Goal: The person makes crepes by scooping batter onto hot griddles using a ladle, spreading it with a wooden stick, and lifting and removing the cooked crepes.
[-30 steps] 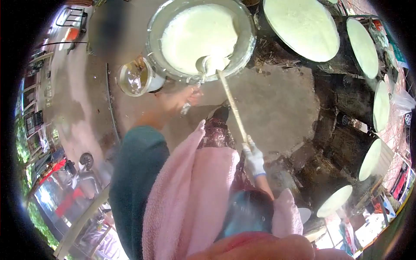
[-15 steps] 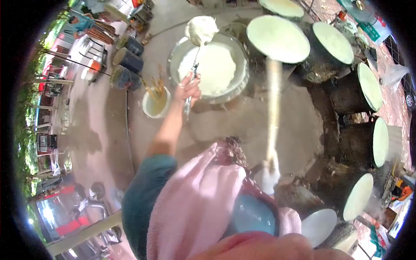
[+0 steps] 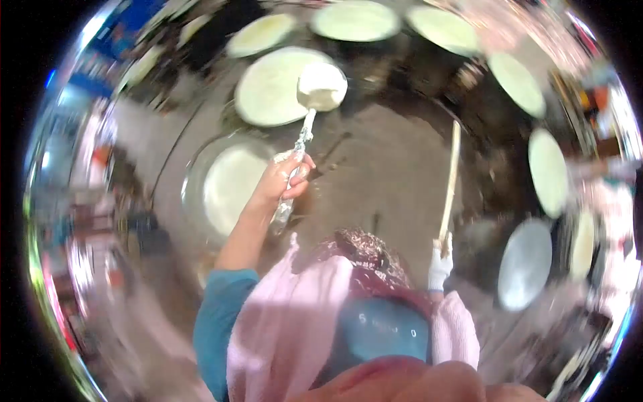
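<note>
My bare left hand (image 3: 284, 177) is closed round the handle of a ladle (image 3: 323, 90) heaped with thick white batter. The ladle's bowl overlaps the right part of a round, pale-coated griddle (image 3: 264, 94) in view; its height above it I cannot tell. Below that griddle, left of my hand, stands a wide metal basin (image 3: 190, 175) of white batter (image 3: 234, 177). In a white glove, my right hand (image 3: 440, 268) grips a long wooden stick (image 3: 451, 177), which points away from me over the floor.
More pale-coated round griddles on dark stands curve around me, such as one at the top (image 3: 355, 21) and one at the right (image 3: 548, 172). A bare grey griddle (image 3: 526, 264) is at lower right. Concrete floor (image 3: 382, 174) lies between. The left side is blurred.
My view has turned right, so the basin now appears farther left. The loaded ladle has gone from over the basin to the griddle. The stick's far end has come away from the griddle.
</note>
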A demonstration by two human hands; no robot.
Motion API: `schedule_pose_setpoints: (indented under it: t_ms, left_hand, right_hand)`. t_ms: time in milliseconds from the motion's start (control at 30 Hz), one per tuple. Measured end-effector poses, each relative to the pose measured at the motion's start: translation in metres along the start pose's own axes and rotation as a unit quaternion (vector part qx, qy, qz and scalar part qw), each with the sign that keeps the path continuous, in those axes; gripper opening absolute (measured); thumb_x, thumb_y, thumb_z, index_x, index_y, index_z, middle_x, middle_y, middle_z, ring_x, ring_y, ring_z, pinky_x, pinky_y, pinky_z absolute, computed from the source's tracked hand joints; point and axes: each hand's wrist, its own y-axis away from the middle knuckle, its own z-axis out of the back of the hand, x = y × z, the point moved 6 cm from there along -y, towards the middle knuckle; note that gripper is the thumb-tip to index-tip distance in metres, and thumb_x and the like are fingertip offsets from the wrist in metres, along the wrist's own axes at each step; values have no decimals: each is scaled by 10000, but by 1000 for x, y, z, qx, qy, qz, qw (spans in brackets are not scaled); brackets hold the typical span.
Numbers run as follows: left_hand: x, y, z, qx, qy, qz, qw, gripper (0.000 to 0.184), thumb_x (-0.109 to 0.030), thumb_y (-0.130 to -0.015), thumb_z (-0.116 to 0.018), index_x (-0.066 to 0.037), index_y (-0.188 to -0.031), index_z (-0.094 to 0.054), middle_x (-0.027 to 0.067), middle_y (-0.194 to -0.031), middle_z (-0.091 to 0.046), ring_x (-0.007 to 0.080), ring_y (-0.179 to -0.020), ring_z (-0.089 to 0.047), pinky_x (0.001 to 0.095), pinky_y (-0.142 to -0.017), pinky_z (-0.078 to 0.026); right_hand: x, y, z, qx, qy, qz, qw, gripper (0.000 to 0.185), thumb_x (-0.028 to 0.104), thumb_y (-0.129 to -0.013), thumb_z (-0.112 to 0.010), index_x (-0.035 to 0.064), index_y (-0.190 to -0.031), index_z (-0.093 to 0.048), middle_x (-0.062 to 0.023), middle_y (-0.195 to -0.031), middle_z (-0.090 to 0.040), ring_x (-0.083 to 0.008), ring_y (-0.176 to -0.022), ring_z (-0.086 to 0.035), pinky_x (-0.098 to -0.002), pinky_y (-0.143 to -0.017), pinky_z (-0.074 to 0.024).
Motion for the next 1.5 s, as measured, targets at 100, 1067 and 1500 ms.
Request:
schedule_pose_setpoints:
  t_ms: [100,1067,1500]
  left_hand:
    - [38,-94,-35,150,-5,124,981,320,-228,-1018,-382,15,-918,-566,-33,-550,-357,44,-338,-280,225,-345,-200]
    - [297,-384,-583,513,-411,1,753,241,-157,-898,-602,59,-993,-558,28,-636,-509,111,-523,-471,274,-475,-370]
    - [151,-537,-560,608,-391,-237,649,145,-125,-999,-463,5,-978,-524,-11,-607,-499,46,-470,-425,239,-432,-335]
  right_hand:
    - [-22,8,3,-102,12,-32,994,482,102,-907,-637,-10,-1349,-483,-129,-1270,-590,-167,-1093,-576,-295,-959,-440]
    - [-106,-165,100,-396,113,-449,793,551,391,-956,-474,210,-1460,-346,-244,-1025,-630,-380,-912,-629,-477,-780,-486]
    - [-94,-225,89,-539,-54,-379,750,370,311,-913,-612,95,-1214,-623,-41,-741,-652,-124,-584,-578,-281,-540,-457]
